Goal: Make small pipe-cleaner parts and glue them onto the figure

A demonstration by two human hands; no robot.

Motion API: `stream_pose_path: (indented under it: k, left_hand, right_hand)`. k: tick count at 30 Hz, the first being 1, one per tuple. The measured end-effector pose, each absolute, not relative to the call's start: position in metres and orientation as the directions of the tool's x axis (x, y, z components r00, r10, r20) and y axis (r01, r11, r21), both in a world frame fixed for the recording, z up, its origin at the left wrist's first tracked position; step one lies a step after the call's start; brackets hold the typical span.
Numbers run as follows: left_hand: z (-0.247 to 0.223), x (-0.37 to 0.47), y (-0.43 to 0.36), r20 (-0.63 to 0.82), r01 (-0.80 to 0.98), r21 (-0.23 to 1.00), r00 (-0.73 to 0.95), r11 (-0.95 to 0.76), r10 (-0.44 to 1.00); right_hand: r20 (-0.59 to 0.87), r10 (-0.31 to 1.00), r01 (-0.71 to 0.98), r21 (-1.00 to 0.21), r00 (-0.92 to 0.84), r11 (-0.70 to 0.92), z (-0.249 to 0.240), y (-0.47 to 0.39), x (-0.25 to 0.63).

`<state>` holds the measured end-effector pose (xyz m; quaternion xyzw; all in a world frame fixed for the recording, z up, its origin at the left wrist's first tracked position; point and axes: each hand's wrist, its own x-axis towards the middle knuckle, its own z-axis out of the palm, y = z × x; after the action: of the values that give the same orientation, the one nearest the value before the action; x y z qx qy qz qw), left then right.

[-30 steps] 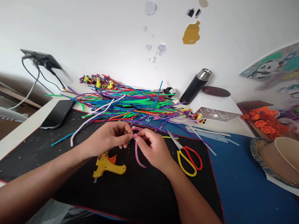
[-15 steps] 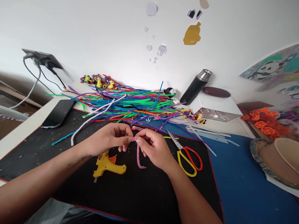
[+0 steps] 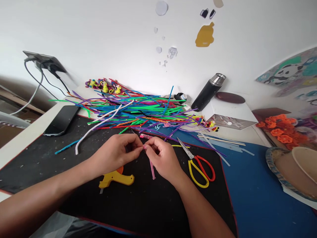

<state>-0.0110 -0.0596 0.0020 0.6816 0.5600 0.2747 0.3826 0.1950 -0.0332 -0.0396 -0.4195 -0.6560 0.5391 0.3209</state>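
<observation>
A pink fuzzy stem (image 3: 153,170) hangs down below my right hand (image 3: 162,157), whose thumb and fingers pinch its upper part. My left hand (image 3: 121,150) meets it fingertip to fingertip, pinching the small pink end between them. Beneath my left hand, a yellow glue gun (image 3: 119,178) with an orange part lies on the black mat (image 3: 138,205). To the right of my right hand lie scissors (image 3: 189,153) with one yellow and one red handle, blades pointing up and left.
Colourful fuzzy stems (image 3: 138,110) are heaped behind my hands. A phone (image 3: 61,120) lies at the left. A black flask (image 3: 208,92) and white box (image 3: 230,114) stand at the back right, and a round container (image 3: 279,178) sits at the far right.
The pink stem's hanging end has swung right and looks straighter. My left hand has shifted slightly right and now covers more of the glue gun.
</observation>
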Motion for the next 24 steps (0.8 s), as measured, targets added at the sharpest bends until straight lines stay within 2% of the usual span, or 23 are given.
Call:
stream_pose_path:
  k: [3,12,18,24]
  left_hand:
    - [-0.0029,-0.0153,-0.0558,-0.098,0.534,0.845,0.212,-0.031,0.972]
    - [0.0040,-0.0180,-0.0545,-0.081,0.488,0.872,0.173,-0.014,0.982]
    - [0.0014,-0.0204,-0.0564,-0.104,0.530,0.848,0.206,-0.022,0.973]
    - [0.0035,-0.0166,-0.0560,-0.071,0.613,0.785,0.241,-0.095,0.968]
  right_hand:
    - [-0.054,0.892,0.151,-0.988,-0.448,0.016,-0.0425,-0.0321,0.1949]
    - [-0.115,0.846,-0.016,-0.989,-0.521,-0.144,-0.0403,-0.0320,0.1944]
    - [-0.133,0.843,0.025,-0.990,-0.521,-0.140,-0.0403,-0.0326,0.1931]
    - [-0.119,0.857,0.124,-0.990,-0.501,-0.065,-0.0420,-0.0329,0.1939]
